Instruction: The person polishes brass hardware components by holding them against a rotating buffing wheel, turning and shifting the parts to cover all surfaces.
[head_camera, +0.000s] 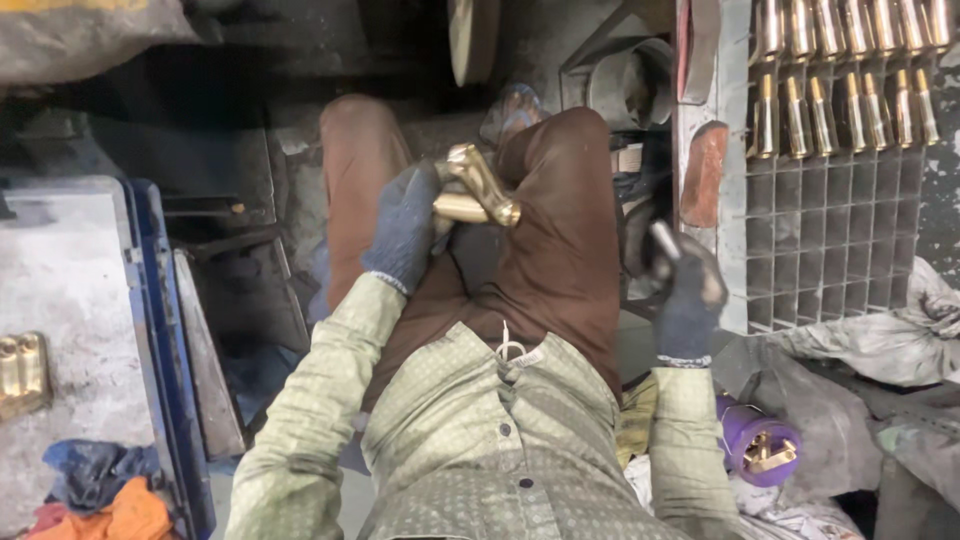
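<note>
left hand (403, 228), gloved, gripping a brass tap fitting (474, 188) above the lap | right hand (688, 290), gloved, fingers closed round a thin grey tool (664, 240) | grid tray (830, 250) just beside it, brass pieces (845, 105) standing in its top rows

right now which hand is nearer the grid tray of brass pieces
Right. The right hand sits just beside the grid tray at its left edge; the left hand is farther off over the lap, holding a brass fitting.

dark blue-grey glove on the left hand (403, 228), golden brass fitting (476, 190), brown trousers (545, 250), pale green dotted shirt (480, 440)
</note>
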